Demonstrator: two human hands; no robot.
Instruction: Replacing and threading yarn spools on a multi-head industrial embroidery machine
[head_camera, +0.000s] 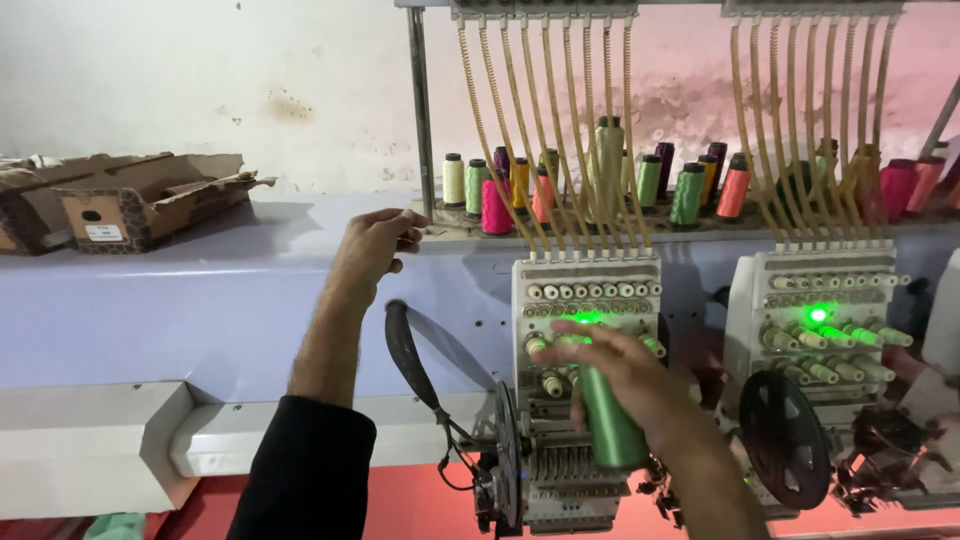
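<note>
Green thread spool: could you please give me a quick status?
Right hand grips green thread spool before embroidery head. Left hand raised near shelf edge, empty. Nothing blocking.

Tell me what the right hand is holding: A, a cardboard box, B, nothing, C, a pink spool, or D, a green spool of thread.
D: the right hand wraps a green spool of thread in front of the embroidery head.

Right hand gripping a green thread cone before the embroidery head, left hand raised at ten o'clock touching the shelf edge, coloured spools at twelve, cardboard box far left.
</note>
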